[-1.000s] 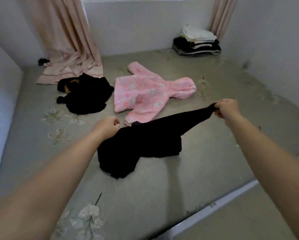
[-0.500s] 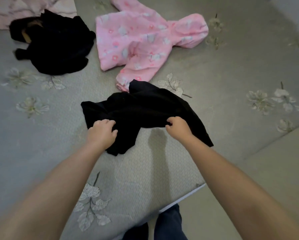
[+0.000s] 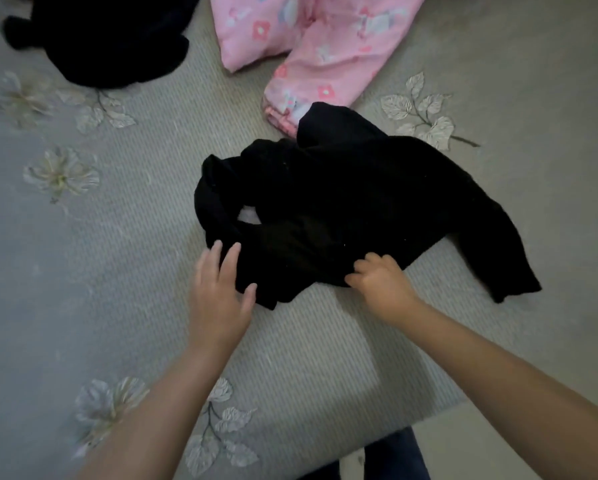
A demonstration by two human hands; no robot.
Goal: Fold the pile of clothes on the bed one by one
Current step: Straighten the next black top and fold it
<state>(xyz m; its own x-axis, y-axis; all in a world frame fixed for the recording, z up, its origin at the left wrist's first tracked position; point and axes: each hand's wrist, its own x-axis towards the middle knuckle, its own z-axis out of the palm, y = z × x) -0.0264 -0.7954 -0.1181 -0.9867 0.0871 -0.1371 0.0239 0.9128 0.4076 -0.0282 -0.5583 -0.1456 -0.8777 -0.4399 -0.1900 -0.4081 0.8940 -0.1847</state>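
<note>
Black garment (image 3: pixel 342 202) lies crumpled mid-bed, near the front edge. Left hand (image 3: pixel 218 292) grip loose, fingers resting on the fabric; right hand (image 3: pixel 380 282) pinches the hem. Still straightening; next needs spreading it flat.

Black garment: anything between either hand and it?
Nothing. The right hand already pinches the black garment's near edge; the left hand rests open on its left side. Its far corner overlaps the pink garment.

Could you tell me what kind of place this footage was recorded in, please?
Most likely a bedroom: clothes, a black garment and a pink patterned garment, lie on a grey bedspread embroidered with flowers.
</note>
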